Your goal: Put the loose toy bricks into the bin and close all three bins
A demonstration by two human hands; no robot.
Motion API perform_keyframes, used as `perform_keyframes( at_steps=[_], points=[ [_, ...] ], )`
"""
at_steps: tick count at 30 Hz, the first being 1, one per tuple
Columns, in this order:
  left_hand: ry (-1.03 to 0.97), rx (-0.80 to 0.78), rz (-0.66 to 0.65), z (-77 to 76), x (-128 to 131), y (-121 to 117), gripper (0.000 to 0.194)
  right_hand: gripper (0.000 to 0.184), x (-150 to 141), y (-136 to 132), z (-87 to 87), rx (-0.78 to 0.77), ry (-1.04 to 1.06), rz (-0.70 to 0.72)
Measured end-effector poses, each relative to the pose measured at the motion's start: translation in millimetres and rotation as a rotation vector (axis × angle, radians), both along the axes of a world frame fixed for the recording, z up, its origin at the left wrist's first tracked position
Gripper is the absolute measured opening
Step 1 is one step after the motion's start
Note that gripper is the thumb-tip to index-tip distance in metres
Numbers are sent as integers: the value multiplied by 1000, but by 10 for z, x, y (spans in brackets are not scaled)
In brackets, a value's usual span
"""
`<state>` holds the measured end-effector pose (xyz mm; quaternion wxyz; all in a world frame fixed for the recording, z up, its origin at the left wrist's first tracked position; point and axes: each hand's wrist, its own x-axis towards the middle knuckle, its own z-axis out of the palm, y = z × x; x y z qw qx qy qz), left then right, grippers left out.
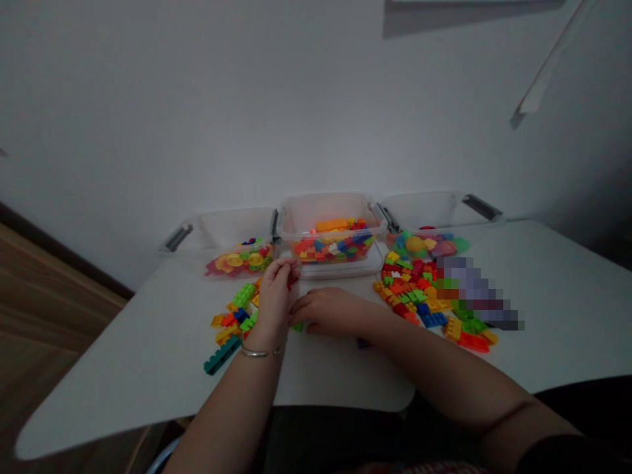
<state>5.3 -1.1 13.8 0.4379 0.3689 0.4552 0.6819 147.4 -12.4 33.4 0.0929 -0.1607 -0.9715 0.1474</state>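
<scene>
My left hand [277,289], with a silver bangle at its wrist, is raised over the white table. Its fingers are closed on a small dark red toy piece [293,279], mostly hidden by them. To its right, my right hand [333,312] is low over the table with its fingers apart and slightly curled. Under its fingertips lies a green brick [297,326]; whether they touch it I cannot tell. Loose toy bricks [243,296] in green, orange and blue lie left of my left wrist. A long teal brick [222,355] lies in front of them.
Against the wall stand three clear plastic boxes with toy pieces: left [232,230], middle [328,207] and right [424,205]. A pale lid [340,268] lies beneath the middle one. Many mixed bricks [415,296] spread across the right, beside a pixelated patch.
</scene>
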Motion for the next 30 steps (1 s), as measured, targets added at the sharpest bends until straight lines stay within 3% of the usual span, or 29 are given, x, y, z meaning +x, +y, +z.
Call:
perform_keyframes(
  at_steps=[13,20,25,30],
  points=[
    [15,-4,-7,47,33,-2,19,12,43,70,32,118,-145,-270],
    [131,26,-28,-9,8,-8,18,21,128,143,-3,113,-148,-360],
    [137,46,-61,-45,1,13,17,24,236,185,203,228,-68,-461],
    [127,6,-50,-5,18,-6,18,30,627,340,497,344,286,-611]
  ],
)
